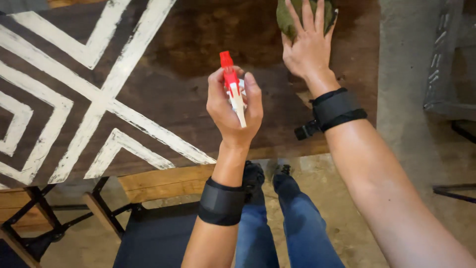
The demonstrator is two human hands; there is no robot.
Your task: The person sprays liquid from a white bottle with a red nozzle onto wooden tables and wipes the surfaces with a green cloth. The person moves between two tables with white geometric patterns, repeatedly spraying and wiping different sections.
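Spraying/wiping step: left hand (233,106) wrapped tight round sprayer (233,87), nozzle over dark table (163,99). Right hand (308,47) spread flat, pressing green cloth (287,20) at far edge. Wet patch, prob. Next needs trigger squeeze w/ cloth sweeping.

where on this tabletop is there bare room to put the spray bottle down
Bare wood lies across the table: the painted white lines left of the left hand and spray bottle, and the dark patch above it. Crowded only top right, where the right hand presses the green cloth.
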